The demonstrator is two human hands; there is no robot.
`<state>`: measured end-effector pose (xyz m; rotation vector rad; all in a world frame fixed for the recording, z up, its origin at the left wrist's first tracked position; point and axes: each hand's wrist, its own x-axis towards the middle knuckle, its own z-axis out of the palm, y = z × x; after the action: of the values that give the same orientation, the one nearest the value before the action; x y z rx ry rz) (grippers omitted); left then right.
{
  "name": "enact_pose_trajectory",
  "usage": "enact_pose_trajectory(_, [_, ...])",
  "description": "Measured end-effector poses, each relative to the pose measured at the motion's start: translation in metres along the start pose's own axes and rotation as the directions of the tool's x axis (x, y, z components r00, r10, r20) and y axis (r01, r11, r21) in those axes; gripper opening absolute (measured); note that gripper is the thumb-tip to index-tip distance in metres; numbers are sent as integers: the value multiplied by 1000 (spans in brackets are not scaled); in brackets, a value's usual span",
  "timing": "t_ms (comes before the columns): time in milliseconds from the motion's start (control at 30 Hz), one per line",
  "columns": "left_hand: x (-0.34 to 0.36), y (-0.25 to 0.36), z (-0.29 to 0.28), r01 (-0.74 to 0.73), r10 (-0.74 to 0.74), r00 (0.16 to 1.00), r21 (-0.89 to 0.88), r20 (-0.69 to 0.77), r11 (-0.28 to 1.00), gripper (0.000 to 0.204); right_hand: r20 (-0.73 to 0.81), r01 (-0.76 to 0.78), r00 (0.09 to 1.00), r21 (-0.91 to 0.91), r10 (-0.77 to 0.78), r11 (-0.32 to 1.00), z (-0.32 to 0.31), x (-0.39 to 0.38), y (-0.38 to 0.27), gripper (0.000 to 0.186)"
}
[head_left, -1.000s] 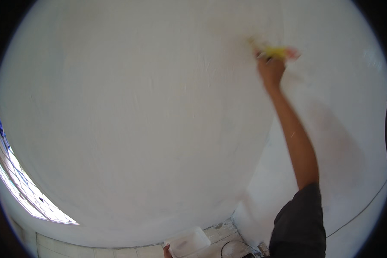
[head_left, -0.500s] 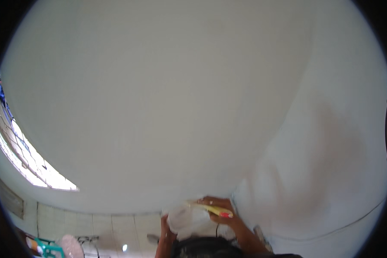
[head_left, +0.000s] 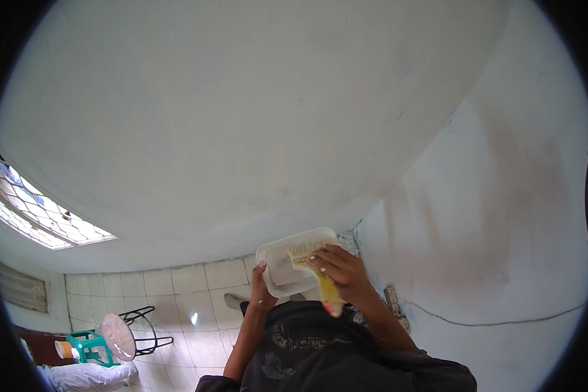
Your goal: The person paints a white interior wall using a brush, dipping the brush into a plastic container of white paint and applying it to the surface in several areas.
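My left hand grips the near left edge of a shallow, translucent white plastic tub, its thumb over the rim. Inside, the tub looks mostly pale, with whitish residue. A wide paintbrush with a yellow, red-tipped handle is in my right hand, fingers closed round its neck. The brush head is over the tub's right part, its handle slanting down toward me. Whether the bristles touch the tub's bottom, I cannot tell. White specks dot the fingers of my right hand.
A large pale wall rises in front, meeting another wall with brownish patches. At lower left are a round-topped stool with black legs, a green plastic stool and a barred window. A cable runs along the right wall.
The view has tipped down, showing more floor and my dark clothing. The brush handle has swung from pointing right to pointing down toward me, with its head over the tub.
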<state>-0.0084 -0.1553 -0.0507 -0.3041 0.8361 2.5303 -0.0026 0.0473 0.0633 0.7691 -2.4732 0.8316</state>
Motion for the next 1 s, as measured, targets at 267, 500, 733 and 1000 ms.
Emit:
enact_pose_trajectory(267, [-2,5,10,1,2,999,60,-48,998,70,89,-58,995,149,45,987,24,-25,2,32])
enact_pose_trajectory(500, [-5,2,13,68,-65,996,71,-54,995,70,-11,-32,999,82,33,996,25,-6,4,33])
enact_pose_trajectory(733, [1,5,8,46,-50,998,89,35,995,70,201,-30,980,89,11,996,31,-17,-15,24])
enact_pose_trajectory(1000, [2,0,6,67,-62,997,103,-56,992,72,66,-70,996,32,68,997,16,-4,-3,28])
